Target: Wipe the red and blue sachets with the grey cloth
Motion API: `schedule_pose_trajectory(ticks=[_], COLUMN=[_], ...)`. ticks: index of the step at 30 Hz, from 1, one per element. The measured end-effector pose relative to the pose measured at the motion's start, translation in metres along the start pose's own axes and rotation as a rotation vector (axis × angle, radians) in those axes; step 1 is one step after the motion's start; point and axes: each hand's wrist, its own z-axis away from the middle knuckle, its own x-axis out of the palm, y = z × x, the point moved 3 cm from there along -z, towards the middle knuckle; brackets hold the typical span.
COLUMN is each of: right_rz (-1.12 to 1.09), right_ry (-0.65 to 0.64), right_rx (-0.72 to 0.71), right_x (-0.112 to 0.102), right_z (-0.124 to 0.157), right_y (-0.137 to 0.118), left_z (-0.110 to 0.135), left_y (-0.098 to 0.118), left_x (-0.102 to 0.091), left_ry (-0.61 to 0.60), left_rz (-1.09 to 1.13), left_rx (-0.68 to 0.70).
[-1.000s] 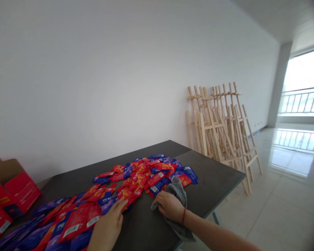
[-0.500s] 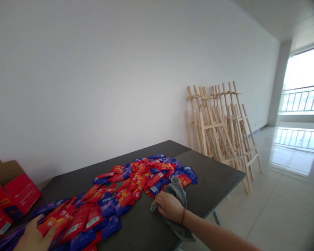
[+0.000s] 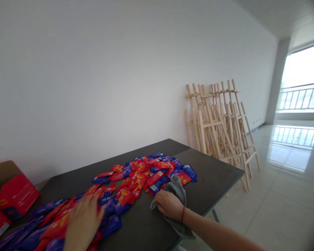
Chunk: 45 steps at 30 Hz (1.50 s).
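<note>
My right hand (image 3: pixel 169 205), with a thin red cord at the wrist, presses down on the dark table (image 3: pixel 140 232) with its fingers closed on a grey cloth (image 3: pixel 178 190). Part of the cloth hangs past the table's near edge. Over the nearer heap of red and blue packets (image 3: pixel 111 223) is my left hand (image 3: pixel 85 218), blurred by motion. Its thumb stands apart from the fingers, and I see nothing held in it. Farther back, more red and blue packets (image 3: pixel 141 177) lie in a loose pile, reaching close to the cloth.
Opened red cardboard boxes (image 3: pixel 21 195) stand at the table's left end. Beyond the right end, several wooden easels (image 3: pixel 217 122) lean against the white wall. Shiny floor tiles (image 3: pixel 282 195) stretch toward a railed window (image 3: pixel 302 97).
My left hand has moved right from the packets at the lower left to above the middle of the near heap. My right hand and the cloth stay in place.
</note>
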Motion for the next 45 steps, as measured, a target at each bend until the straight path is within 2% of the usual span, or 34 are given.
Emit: schedule_pose_trajectory(ticks=[2, 3, 5, 7, 13, 16, 20, 22, 24, 26, 28, 31, 34, 40, 43, 45], right_rz=[0.003, 0.005, 0.012, 0.018, 0.012, -0.003, -0.068, -0.106, -0.118, -0.111, -0.098, -0.047, 0.016, 0.202, 0.219, 0.214], right_ry=[0.008, 0.011, 0.012, 0.006, 0.001, 0.036, 0.151, 0.195, 0.183, 0.109, -0.005, -0.15, -0.197, -0.2, -0.203, -0.217], right_rx=[0.006, 0.007, 0.005, -0.005, -0.005, 0.003, 0.046, 0.067, 0.072, 0.024, -0.086, -0.204, -0.163, 0.054, 0.061, 0.026], right_x=[-0.001, -0.001, -0.001, 0.0, 0.001, -0.001, -0.008, -0.011, -0.011, -0.01, -0.008, -0.004, 0.0, 0.018, 0.023, 0.021], right_z=[0.0, 0.0, 0.0, 0.0, 0.0, 0.0, 0.0, 0.0, 0.0, -0.001, -0.001, -0.001, -0.006, -0.038, -0.046, -0.042], right_y=[0.0, 0.0, 0.0, 0.0, 0.002, 0.002, 0.002, 0.003, 0.002, -0.003, -0.01, -0.018, -0.017, -0.01, -0.011, -0.012], left_z=[-0.015, -0.021, -0.029, -0.034, -0.033, -0.015, 0.024, 0.039, 0.047, 0.046, 0.041, 0.035, 0.032, 0.03, 0.029, 0.03], left_y=[0.052, 0.073, 0.102, 0.115, 0.129, 0.147, 0.169, 0.173, 0.169, 0.158, 0.146, 0.14, 0.141, 0.142, 0.138, 0.137], left_x=[0.016, 0.024, 0.032, 0.037, 0.045, 0.044, 0.04, 0.041, 0.045, 0.053, 0.064, 0.078, 0.081, 0.068, 0.065, 0.065], left_ry=[-0.158, -0.236, -0.266, -0.268, -0.277, -0.28, -0.271, -0.259, -0.223, -0.156, -0.128, -0.227, -0.313, -0.351, -0.367, -0.382], left_rz=[-0.062, -0.071, -0.064, -0.059, -0.079, -0.077, -0.011, 0.123, 0.301, 0.451, 0.536, 0.593, 0.627, 0.694, 0.718, 0.733], left_rx=[0.125, 0.134, 0.154, 0.164, 0.222, 0.265, 0.353, 0.417, 0.43, 0.345, 0.217, 0.127, 0.078, 0.046, 0.055, 0.075])
